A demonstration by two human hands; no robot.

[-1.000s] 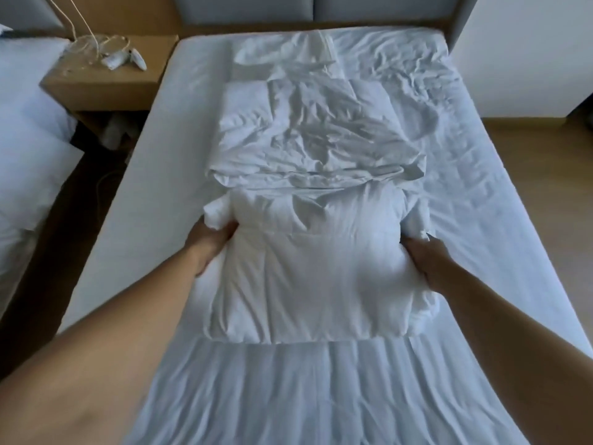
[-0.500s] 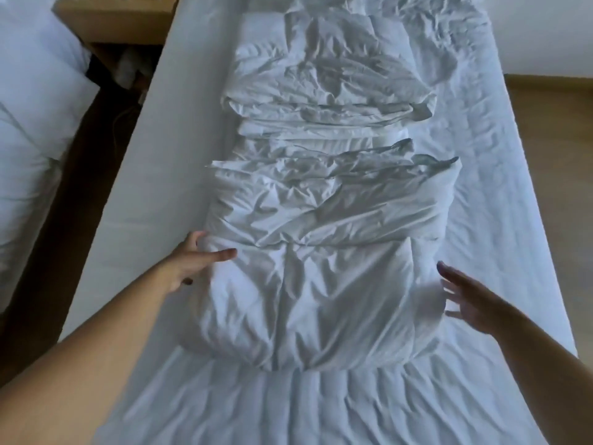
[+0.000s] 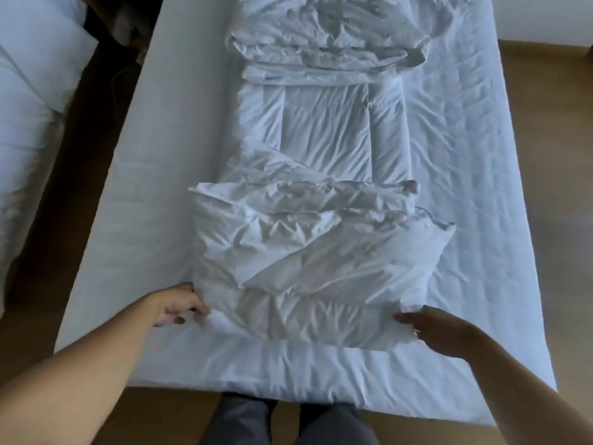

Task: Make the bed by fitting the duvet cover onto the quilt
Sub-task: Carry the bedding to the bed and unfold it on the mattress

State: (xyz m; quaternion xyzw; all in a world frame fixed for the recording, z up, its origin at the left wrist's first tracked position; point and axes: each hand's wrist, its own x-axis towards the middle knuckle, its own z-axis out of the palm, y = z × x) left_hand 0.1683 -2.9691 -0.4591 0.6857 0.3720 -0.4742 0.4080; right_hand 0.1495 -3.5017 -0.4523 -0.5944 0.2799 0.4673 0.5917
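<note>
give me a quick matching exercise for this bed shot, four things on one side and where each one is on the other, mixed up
Things:
1. left hand
2. right hand
3. folded stack
4. second bed

Places:
A. far end of the mattress
B. across the gap, at the view's left edge
C. at the quilt roll's left near corner
D. at the quilt roll's right near corner

Pairs: 1-C, 2-D, 3-A, 4-B

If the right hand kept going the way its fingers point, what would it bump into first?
The right hand points leftward at the near corner of the folded quilt; it would likely meet that corner at once, seemingly touching it already.
</note>
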